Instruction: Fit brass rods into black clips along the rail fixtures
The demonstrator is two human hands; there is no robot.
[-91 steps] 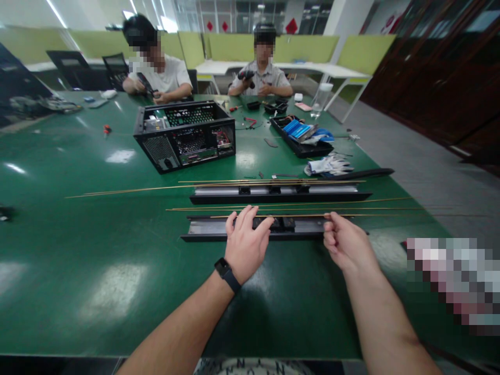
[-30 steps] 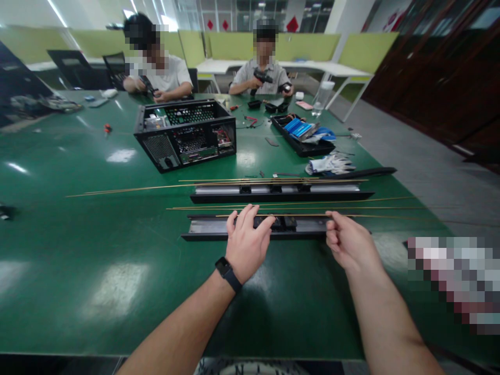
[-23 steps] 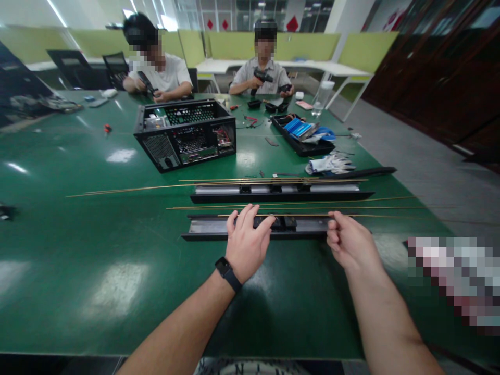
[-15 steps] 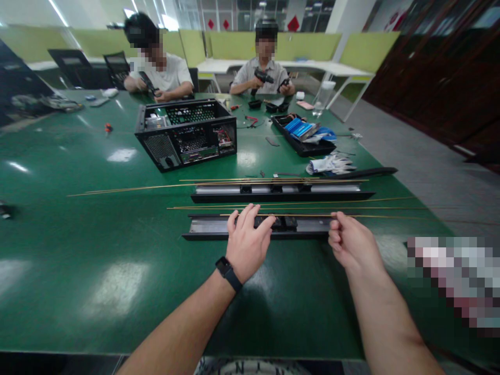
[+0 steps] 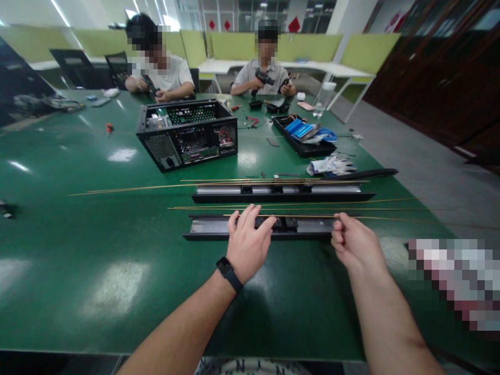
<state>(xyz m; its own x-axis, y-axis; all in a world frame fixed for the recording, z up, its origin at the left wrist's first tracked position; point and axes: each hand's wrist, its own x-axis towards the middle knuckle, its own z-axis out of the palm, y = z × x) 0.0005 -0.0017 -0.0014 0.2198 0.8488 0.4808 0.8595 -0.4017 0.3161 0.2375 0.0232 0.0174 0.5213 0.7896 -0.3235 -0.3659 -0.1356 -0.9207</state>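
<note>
My left hand (image 5: 250, 242), with a dark watch on the wrist, lies over the nearer black-and-silver metal rail (image 5: 209, 225). Its fingers are spread, and the fingertips reach the rail's far edge beside dark blocks (image 5: 287, 223) in the channel. Between thumb and fingers, my right hand (image 5: 353, 239) pinches a thin brass-coloured rod (image 5: 304, 215) at the rail's right part. This rod runs along the rail's far edge and out past the right hand. More thin rods (image 5: 203, 208) lie just beyond. A second rail (image 5: 283, 198) lies parallel, with further rods along its far side.
An opened black computer case (image 5: 187, 135) stands at the back left. A black tray (image 5: 302, 140) holds blue items, with white gloves (image 5: 332, 164) and a dark strip (image 5: 371, 173) nearby. Two people sit across the green table (image 5: 97, 250); one holds a drill (image 5: 264, 77).
My right hand has shifted slightly right, and the pinched rod's left end has slid a little the same way. My left hand stays nearly in place.
</note>
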